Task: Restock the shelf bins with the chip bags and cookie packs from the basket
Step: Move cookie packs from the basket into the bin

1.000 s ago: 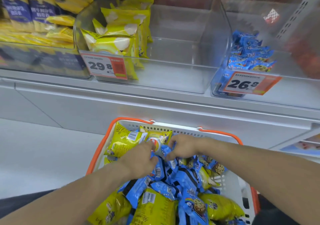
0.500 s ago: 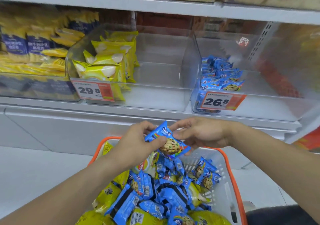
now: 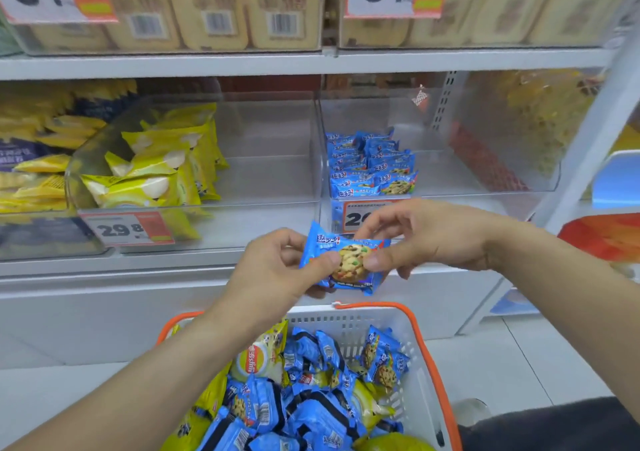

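Left hand [image 3: 277,270] and right hand [image 3: 426,239] each pinch one cookie pack [image 3: 343,260], probably squaring it for the cookie bin [image 3: 485,173].

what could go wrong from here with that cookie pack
Both the left hand and right hand pinch the blue cookie pack only by its edges, so it may slip and drop beside the basket. It could also land among the yellow chip bags instead of the cookie bin.
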